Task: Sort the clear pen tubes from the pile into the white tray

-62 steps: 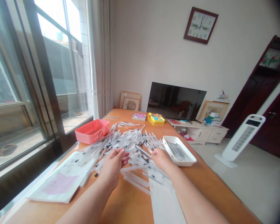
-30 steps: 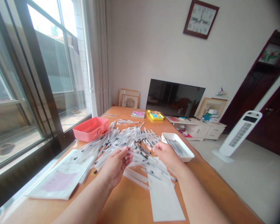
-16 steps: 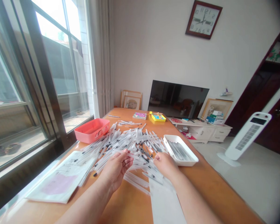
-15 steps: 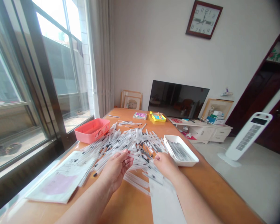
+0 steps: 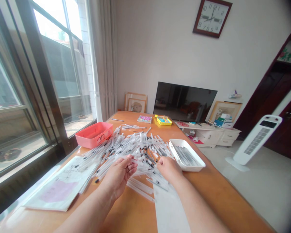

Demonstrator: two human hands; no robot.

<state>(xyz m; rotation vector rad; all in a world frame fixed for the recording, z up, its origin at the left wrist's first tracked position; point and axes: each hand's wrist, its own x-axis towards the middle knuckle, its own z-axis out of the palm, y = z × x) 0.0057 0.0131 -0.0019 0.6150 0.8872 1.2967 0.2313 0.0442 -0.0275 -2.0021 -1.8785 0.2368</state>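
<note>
A wide heap of clear plastic pen barrels [image 5: 138, 142], many with black tips or caps, covers the middle of the wooden table. My left hand [image 5: 122, 170] is at the heap's near side, thumb and fingers closed on a clear pen barrel [image 5: 135, 160]. To its right, my right hand [image 5: 169, 167] is closed with curled fingers; what it pinches is hidden. Beside that hand, a white tray [image 5: 200, 165] holds a bundle of thin dark refills [image 5: 184, 153]. Several loose barrels [image 5: 140, 190] lie between my forearms.
A red plastic basket [image 5: 83, 141] stands left of the heap. Printed papers [image 5: 58, 191] lie at the near left, and a pale sheet [image 5: 169, 210] lies under my right forearm. Farther back are a booklet [image 5: 144, 119], a yellow box [image 5: 164, 121] and a pen [image 5: 117, 120].
My right hand has shifted slightly left, toward my left hand. The left hand keeps its pinch almost in place. The whole view has moved a little.
</note>
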